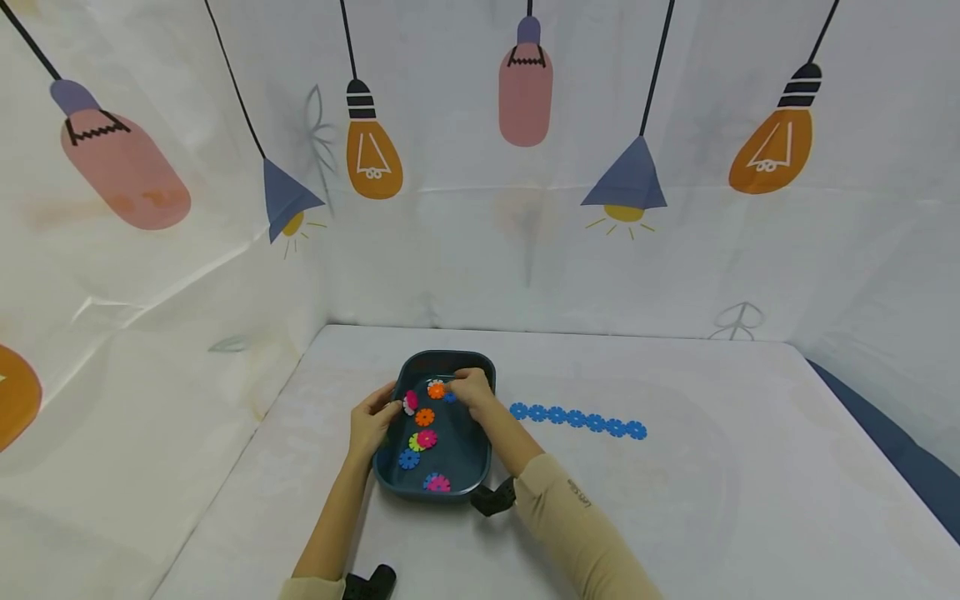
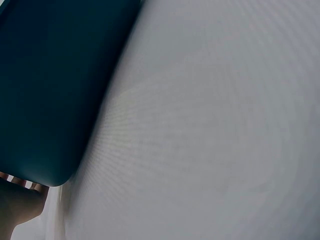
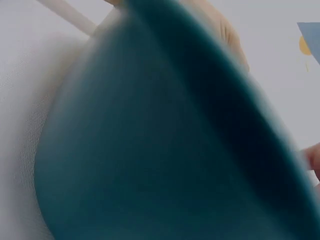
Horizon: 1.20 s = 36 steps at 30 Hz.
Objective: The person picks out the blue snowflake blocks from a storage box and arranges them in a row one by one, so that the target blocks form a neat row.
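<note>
A dark teal tray (image 1: 472, 442) sits on the table, with several flower-shaped plastic discs inside. My left hand (image 1: 371, 423) grips its left rim, thumb over the edge beside a pink disc (image 1: 411, 400). In the left wrist view, fingers of the left hand (image 2: 22, 202) lie against the tray's outer wall (image 2: 50, 100). My right hand (image 1: 472, 390) reaches into the far right part, fingertips by an orange disc (image 1: 437, 391) and a blue disc (image 1: 450, 397). Whether they pinch one is unclear. The tray wall (image 3: 150, 150) covers most of the right wrist view.
To the right of the tray, a row of several linked blue discs (image 1: 576, 418) lies on the white table (image 1: 675, 500). Loose in the tray are another orange disc (image 1: 424, 417) and a lower blue disc (image 1: 408, 459). A wall sheet with printed lamps stands behind.
</note>
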Tool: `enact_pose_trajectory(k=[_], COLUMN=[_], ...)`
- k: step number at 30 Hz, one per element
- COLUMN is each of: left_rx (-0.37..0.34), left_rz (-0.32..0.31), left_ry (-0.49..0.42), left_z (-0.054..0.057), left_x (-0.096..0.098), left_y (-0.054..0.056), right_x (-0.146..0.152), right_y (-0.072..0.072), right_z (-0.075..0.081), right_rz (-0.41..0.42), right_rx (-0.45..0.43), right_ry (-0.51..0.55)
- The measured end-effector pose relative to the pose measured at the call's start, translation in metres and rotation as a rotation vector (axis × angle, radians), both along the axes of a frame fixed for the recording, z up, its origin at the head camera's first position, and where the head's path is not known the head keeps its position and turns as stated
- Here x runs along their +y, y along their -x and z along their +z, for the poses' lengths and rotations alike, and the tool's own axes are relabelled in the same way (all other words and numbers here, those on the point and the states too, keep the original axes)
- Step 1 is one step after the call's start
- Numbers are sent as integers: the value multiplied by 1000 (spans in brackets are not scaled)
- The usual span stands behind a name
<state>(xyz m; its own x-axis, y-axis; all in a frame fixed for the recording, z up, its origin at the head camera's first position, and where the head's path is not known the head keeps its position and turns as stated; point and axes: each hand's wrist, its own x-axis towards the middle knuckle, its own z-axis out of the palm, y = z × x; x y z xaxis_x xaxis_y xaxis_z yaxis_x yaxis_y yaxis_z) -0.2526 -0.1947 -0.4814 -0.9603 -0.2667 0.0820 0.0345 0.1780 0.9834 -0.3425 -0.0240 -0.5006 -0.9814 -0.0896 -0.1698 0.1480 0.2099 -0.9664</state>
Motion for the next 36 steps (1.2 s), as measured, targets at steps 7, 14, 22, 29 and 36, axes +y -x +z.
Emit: enact_pose_trajectory(k=[7,14,22,29,36], left_rx=[-4,-9,-19,-7,-9], left_rz=[-1,8,-6,1,-2], left_ry=[-12,-4,12,4,0], left_z=[0,-1,-1,-1,-1], left_x=[0,0,-1,-1,-1], left_y=[0,1,2,2,2], right_x=[0,-10,-17,-20,-26], right_y=[-45,-55,-61,-77,-94], right_z=[61,56,45,48,46], right_rz=[181,350,503,741,853], right_rx=[-182,-223,-188,20,44], right_ry=[129,141,18,-207,-230])
